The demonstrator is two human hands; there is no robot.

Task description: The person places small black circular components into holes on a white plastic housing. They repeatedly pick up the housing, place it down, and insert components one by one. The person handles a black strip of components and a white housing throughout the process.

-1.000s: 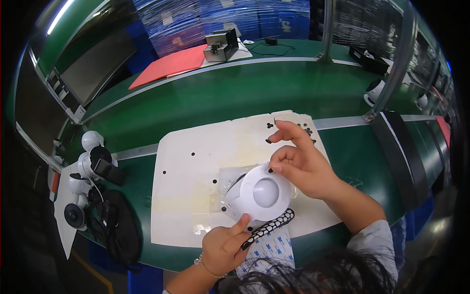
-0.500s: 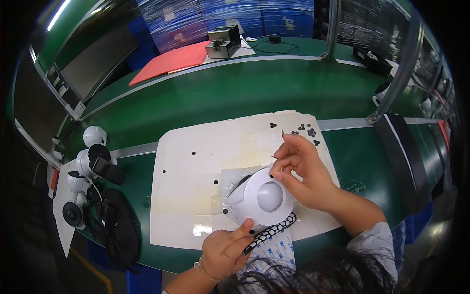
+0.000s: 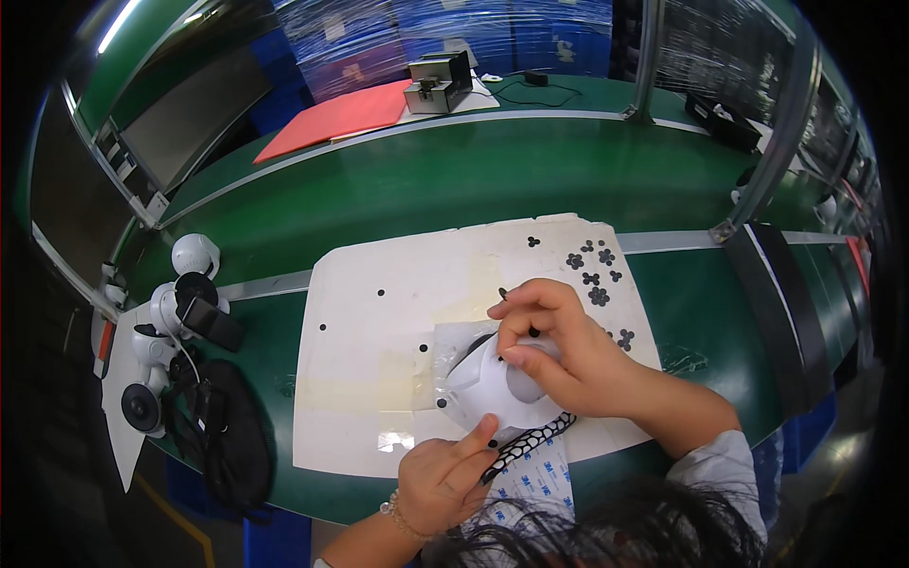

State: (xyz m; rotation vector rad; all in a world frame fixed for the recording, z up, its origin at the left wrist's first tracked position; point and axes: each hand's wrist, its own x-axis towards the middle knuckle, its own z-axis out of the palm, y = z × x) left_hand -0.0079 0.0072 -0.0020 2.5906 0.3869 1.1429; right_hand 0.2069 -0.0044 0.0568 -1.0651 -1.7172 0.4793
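Observation:
A white plastic camera housing (image 3: 507, 409) with a rounded dome lies tilted on a clear plastic bag on the card. My left hand (image 3: 440, 483) steadies its near edge with the fingers and holds a black strip full of round cut-outs (image 3: 530, 443). One small black round pad (image 3: 492, 443) shows beside the left index fingertip. Over the housing's dome, my right hand (image 3: 559, 355) is closed in a pinch, thumb and index against the surface. A small black round pad (image 3: 501, 358) shows at those fingertips. Another black piece (image 3: 503, 293) sits on a raised finger.
Several black pads cluster on the white card (image 3: 360, 379) at the far right; single ones lie left. White cameras (image 3: 142, 407) and a black pouch (image 3: 232, 426) stand at left. Printed backing paper (image 3: 540, 478) is near me. Behind are a red sheet (image 3: 331, 123) and metal box (image 3: 440, 85).
My right hand has moved left and down across the housing, covering part of its dome. A black pad shows on the housing between its fingers. My left hand stays nearly in place.

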